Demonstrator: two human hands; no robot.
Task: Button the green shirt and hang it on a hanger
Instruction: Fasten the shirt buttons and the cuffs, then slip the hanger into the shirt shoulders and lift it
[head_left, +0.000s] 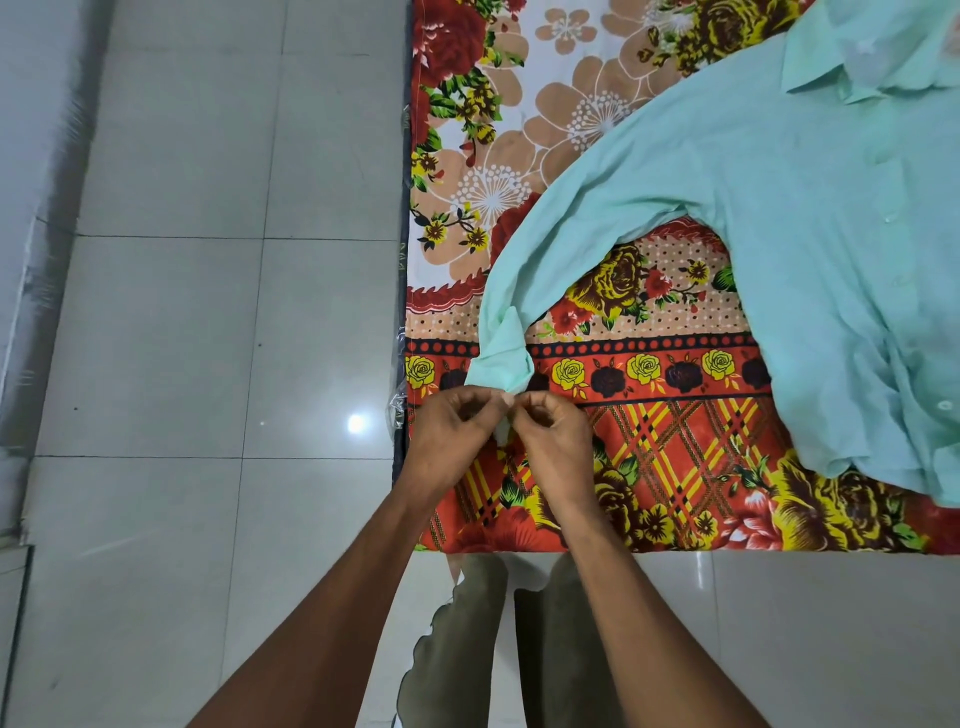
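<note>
A pale green shirt (779, 197) lies flat on a floral bedsheet, collar at the top right, its button line running down the right side. One long sleeve curves down to the left and ends in a cuff (501, 364) near the sheet's front left corner. My left hand (452, 441) and my right hand (553, 441) meet just below that cuff, fingers curled, each pinching an edge of the cuff between them. The pinched bit of cloth is mostly hidden by my fingers. No hanger is in view.
The floral bedsheet (675, 441) covers a low mattress whose left edge runs down the middle of the view. Glossy grey floor tiles (208, 338) fill the left half and the bottom. My legs (493, 649) stand at the mattress's front edge.
</note>
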